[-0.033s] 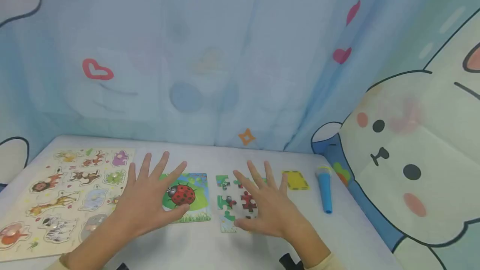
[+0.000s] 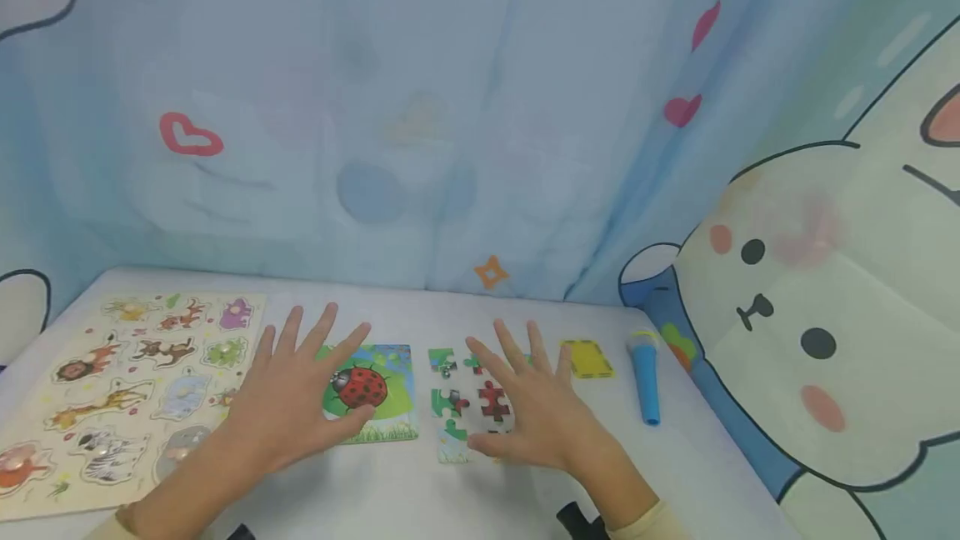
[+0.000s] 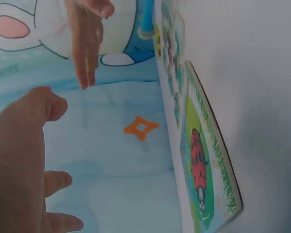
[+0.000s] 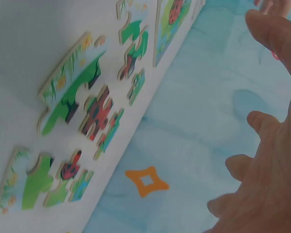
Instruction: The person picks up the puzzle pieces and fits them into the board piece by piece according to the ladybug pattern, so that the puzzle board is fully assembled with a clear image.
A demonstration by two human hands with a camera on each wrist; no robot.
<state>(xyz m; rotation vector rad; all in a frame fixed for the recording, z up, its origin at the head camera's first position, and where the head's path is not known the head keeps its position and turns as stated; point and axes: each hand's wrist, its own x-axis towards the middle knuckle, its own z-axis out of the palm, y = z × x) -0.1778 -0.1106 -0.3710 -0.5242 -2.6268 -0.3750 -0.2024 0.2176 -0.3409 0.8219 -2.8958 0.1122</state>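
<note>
My left hand (image 2: pixel 288 394) hovers over the table with its fingers spread straight, holding nothing. Behind and right of it lies a square ladybug picture board (image 2: pixel 393 377), partly covered by the hand in the head view. My right hand (image 2: pixel 540 419) is likewise raised and spread, with nothing in its grasp. Beneath it several jigsaw pieces lie apart, including a red one (image 2: pixel 492 401); the hand hides some of them in the head view. In the right wrist view, the pieces show green, red and grass-edged parts, such as a long grassy piece (image 4: pixel 70 90).
A large animal peg puzzle board (image 2: pixel 97 497) covers the table's left side. At the right lie a yellow dashed-edge square (image 2: pixel 588 358) and a blue toy microphone (image 2: pixel 648 382). A patterned blue curtain (image 2: pixel 420 65) hangs behind the white table.
The head view has shifted very slightly, so the scene sits a little further left. Both hands keep their spread pose.
</note>
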